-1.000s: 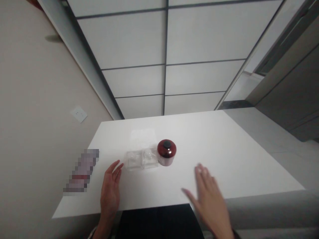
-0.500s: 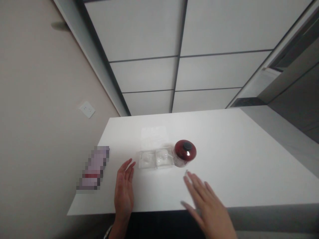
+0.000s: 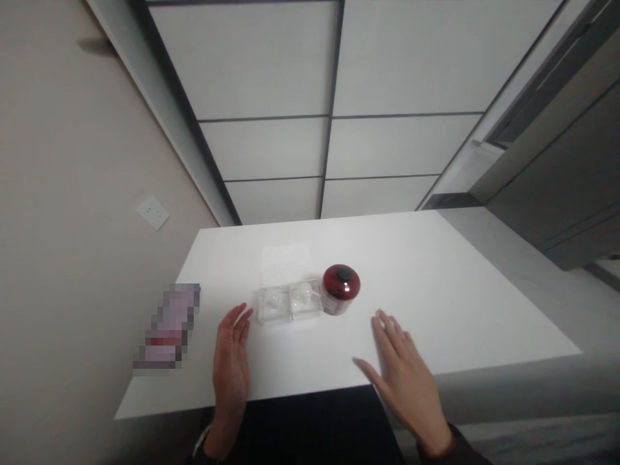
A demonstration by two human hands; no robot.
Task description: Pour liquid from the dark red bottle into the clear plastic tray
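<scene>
Near the middle of the white table stands a clear two-compartment container [image 3: 276, 309] with white or clear round contents I cannot make out. Against its right end is a jar [image 3: 334, 303] with a dark red domed lid [image 3: 336, 285] and black knob. My left hand [image 3: 232, 358] is just left of the container, its fingers stretched forward and holding nothing. Farther right, my right hand [image 3: 404, 374] lies over the table's front part, palm down, thumb spread from the fingers. It is apart from the jar and grips nothing.
The white table [image 3: 426, 284] extends to the right. A faint clear flat sheet [image 3: 285, 259] lies behind the container. At the left edge is a blurred-out pinkish item [image 3: 167, 326]. A wall with a socket [image 3: 153, 212] rises at left, white panelled doors [image 3: 271, 145] behind.
The view has shifted, so the table's things appear further left. My right hand has moved away from the jar to the right. My left hand stays beside the container.
</scene>
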